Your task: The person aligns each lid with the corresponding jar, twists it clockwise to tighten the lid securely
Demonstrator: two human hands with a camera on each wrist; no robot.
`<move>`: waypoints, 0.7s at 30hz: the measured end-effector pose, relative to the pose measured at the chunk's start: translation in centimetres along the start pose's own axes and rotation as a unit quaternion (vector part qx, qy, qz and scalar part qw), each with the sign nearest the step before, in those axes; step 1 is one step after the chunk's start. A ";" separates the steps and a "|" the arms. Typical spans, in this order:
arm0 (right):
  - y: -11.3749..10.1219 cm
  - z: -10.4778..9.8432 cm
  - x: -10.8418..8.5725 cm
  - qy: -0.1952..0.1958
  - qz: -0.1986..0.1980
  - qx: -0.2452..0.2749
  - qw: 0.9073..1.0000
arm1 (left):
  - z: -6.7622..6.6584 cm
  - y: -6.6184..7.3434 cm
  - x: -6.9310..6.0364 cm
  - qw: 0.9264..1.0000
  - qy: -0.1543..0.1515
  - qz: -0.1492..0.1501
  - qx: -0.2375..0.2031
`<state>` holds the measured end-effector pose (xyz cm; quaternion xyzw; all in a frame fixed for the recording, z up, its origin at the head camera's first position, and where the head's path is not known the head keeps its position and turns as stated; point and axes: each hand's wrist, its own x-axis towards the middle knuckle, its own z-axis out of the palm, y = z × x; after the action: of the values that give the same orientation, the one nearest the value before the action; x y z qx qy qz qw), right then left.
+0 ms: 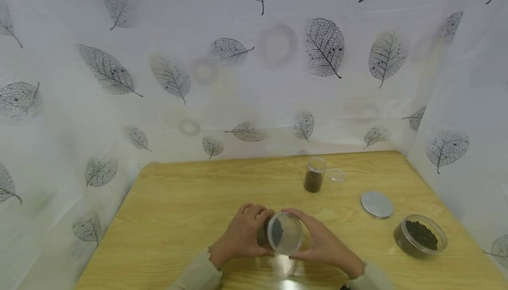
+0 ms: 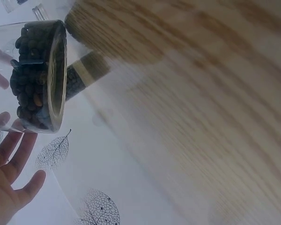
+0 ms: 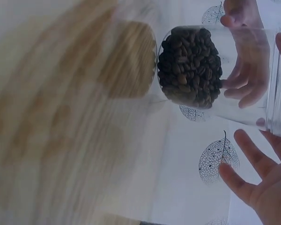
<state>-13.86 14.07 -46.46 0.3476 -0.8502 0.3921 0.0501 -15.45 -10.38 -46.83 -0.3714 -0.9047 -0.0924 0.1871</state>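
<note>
Near the front middle of the table, both hands hold a clear jar of dark coffee beans, whose beans fill only its lower part. My left hand curls around the jar's left side. My right hand spans its right side near the rim, thumb and fingers apart. From above, the jar's round top looks hazy; whether a clear lid covers it I cannot tell. The left wrist view shows the jar's base beside left-hand fingers. Whether the base touches the table is unclear.
Farther back stands a smaller clear jar of dark contents, beside a clear disc-like lid. On the right are a silver lid and a wide open tub of dark beans. Leaf-patterned sheeting surrounds the wooden table.
</note>
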 end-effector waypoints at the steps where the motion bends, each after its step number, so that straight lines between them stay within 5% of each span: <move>1: 0.0 0.1 -0.1 0.008 -0.002 -0.006 1.000 | 0.0 0.0 0.0 1.000 -0.001 0.000 0.000; 12: -0.9 1.5 -0.7 0.089 0.009 -0.062 0.994 | 0.1 0.0 -0.1 1.000 -0.002 -0.007 -0.001; 21: -1.6 1.8 -1.0 0.117 0.024 -0.119 0.986 | 0.0 -0.1 -0.2 1.000 -0.003 -0.008 0.002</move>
<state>-11.75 12.59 -47.03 0.2703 -0.8872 0.3276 0.1803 -15.39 -10.56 -46.89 -0.3643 -0.9082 -0.0909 0.1848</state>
